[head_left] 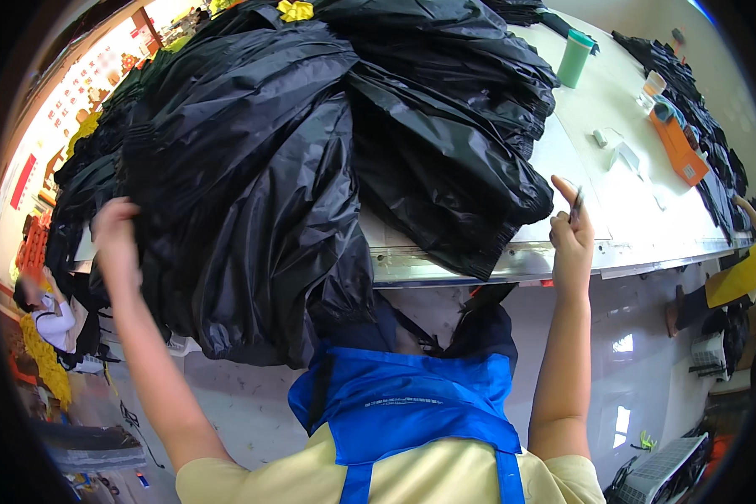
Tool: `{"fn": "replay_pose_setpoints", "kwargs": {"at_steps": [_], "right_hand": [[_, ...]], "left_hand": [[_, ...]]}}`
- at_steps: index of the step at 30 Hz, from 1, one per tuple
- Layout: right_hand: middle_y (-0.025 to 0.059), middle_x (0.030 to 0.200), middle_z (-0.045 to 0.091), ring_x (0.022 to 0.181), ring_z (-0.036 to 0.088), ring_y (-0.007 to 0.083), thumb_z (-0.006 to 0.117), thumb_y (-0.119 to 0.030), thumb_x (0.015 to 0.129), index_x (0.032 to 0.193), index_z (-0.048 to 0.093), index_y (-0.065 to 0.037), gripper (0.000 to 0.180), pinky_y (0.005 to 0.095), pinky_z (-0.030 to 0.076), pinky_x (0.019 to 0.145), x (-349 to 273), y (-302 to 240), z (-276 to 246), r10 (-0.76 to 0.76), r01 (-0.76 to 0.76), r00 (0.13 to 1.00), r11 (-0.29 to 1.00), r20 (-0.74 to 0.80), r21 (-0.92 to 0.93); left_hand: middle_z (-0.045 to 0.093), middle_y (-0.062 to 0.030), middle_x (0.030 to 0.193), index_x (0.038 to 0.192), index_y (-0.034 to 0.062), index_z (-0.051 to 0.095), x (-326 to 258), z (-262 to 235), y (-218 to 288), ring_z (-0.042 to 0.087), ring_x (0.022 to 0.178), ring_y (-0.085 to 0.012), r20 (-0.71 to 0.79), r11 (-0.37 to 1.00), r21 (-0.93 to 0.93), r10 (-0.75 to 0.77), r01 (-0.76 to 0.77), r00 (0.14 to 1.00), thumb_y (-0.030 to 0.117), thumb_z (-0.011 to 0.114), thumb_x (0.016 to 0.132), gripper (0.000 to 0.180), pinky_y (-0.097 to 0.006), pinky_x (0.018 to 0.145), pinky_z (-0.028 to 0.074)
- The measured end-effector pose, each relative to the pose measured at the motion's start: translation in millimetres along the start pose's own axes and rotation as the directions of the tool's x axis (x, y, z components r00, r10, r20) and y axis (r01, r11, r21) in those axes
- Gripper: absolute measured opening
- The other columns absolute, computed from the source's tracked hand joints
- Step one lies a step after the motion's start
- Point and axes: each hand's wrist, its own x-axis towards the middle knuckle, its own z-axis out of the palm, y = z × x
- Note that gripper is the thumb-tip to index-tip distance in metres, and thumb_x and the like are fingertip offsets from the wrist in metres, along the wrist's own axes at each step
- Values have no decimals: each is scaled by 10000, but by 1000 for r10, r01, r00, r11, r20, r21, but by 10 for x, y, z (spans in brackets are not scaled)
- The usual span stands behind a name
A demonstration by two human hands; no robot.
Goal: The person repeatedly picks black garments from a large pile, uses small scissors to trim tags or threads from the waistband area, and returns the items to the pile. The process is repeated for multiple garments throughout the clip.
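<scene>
Garments (pixel 311 160), black and heaped over the table (pixel 630 218) edge, gripped by the closed left hand (pixel 116 239) while the right hand (pixel 571 231) pinches a small tool (pixel 577 204); overhang risks sliding floorward.

one heap of black garments (pixel 294 168), one green cup (pixel 574 59), one orange box (pixel 679 149), two hands

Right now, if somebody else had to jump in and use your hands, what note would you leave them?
Left hand: gripping the edge of the pile of black jackets that hangs over the table edge.
Right hand: raised at the table edge, pinching a small dark tool; cannot tell what kind.
Done: jackets heaped on the table, more stacked along the far side.
Left: cannot tell which jackets are finished.
</scene>
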Motion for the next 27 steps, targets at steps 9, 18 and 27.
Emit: {"fn": "replay_pose_setpoints", "kwargs": {"at_steps": [9, 18, 27], "right_hand": [[-87, 673, 452, 595, 342, 11, 490, 24, 867, 995, 642, 25, 199, 170, 271, 525, 85, -27, 48, 27, -26, 995, 1000, 91, -13], [-35, 587, 448, 423, 284, 31, 551, -141, 929, 846, 580, -69, 114, 185, 222, 403, -475, -192, 488, 172, -508, 859, 399, 482, 763], [-42, 682, 522, 492, 365, 28, 526, -55, 920, 892, 573, -67, 56, 194, 263, 454, -668, -163, 549, 270, -434, 898, 665, 347, 608]], "left_hand": [[585, -150, 1109, 1100, 31, 613, -1387, 1116, 2967, 595, 986, -313, 400, 716, -631, 629, -298, 666, 125, 732, 732, 398, -352, 830, 498], [443, -114, 1128, 1189, 40, 364, -1844, 1713, 2930, 504, 998, -183, 402, 372, -868, 137, 329, 905, 20, 701, 760, 546, -287, 827, 467], [542, -116, 1083, 1172, 33, 357, -1806, 1510, 3022, 577, 994, -178, 671, -118, -713, 170, 691, 722, -89, 668, 770, 523, -311, 885, 487]]}}
